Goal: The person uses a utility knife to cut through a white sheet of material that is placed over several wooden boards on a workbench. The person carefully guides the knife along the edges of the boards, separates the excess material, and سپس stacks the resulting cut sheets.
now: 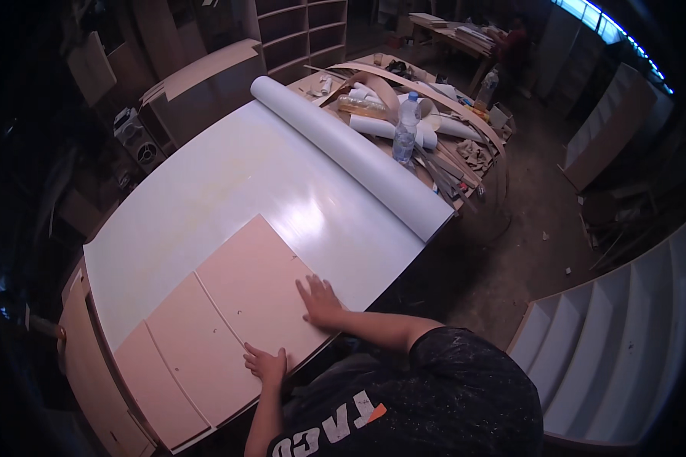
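My right hand lies flat, fingers spread, on the right-hand tan board. My left hand also rests with its fingers apart, near the lower end of the seam between that board and the middle tan board. A third, narrower tan board lies to the left. The boards sit side by side along the near edge of a wide glossy white sheet. The sheet's far right side is wound into a thick roll.
Beyond the roll, a cluttered table holds a plastic water bottle, offcuts and curved strips. White shelving stands at the lower right, and an open wooden shelf unit at the back. A person is at the far right bench.
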Tool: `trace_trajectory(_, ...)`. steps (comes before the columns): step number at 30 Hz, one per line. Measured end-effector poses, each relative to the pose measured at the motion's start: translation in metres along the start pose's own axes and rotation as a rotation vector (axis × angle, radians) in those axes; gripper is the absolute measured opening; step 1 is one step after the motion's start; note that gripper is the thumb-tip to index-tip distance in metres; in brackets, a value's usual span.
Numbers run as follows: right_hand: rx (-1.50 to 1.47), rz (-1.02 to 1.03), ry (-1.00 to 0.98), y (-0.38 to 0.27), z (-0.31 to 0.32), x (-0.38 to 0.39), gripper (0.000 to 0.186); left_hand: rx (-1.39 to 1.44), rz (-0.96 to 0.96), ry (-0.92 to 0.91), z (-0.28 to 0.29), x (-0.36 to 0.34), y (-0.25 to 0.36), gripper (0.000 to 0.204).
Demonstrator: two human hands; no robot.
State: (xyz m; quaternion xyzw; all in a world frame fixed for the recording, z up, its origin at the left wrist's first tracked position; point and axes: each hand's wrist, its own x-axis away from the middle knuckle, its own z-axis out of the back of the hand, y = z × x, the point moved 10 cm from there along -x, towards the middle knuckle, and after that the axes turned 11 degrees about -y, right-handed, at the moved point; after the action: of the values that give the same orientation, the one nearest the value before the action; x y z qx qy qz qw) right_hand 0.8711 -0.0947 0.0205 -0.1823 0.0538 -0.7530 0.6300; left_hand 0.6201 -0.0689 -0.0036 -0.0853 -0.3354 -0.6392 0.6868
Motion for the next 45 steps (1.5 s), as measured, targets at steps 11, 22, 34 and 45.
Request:
trace_trajectory(11, 0.06, 0.222, -0.183, -0.027, -0.065, 0.031, 0.089, -0.177, -0.296, -0.001, -0.017, 0.028, 0.023, 0.12)
trace_trajectory(22, 0.194, 0.137, -0.189, -0.05, -0.05, 0.037, 0.087, -0.052, -0.529, 0.015, 0.005, 0.046, 0.006, 0.105)
trace_trajectory(34, 0.173, -0.013, -0.051, -0.158, -0.089, 0.083, 0.072, 0.52, -0.299, 0.459, 0.043, 0.152, -0.389, 0.066)
trace_trajectory(45, 0.098, 0.074, 0.04, -0.32, -0.124, 0.086, 0.062, 0.664, 0.316, 0.595, -0.153, 0.299, -0.73, 0.068)
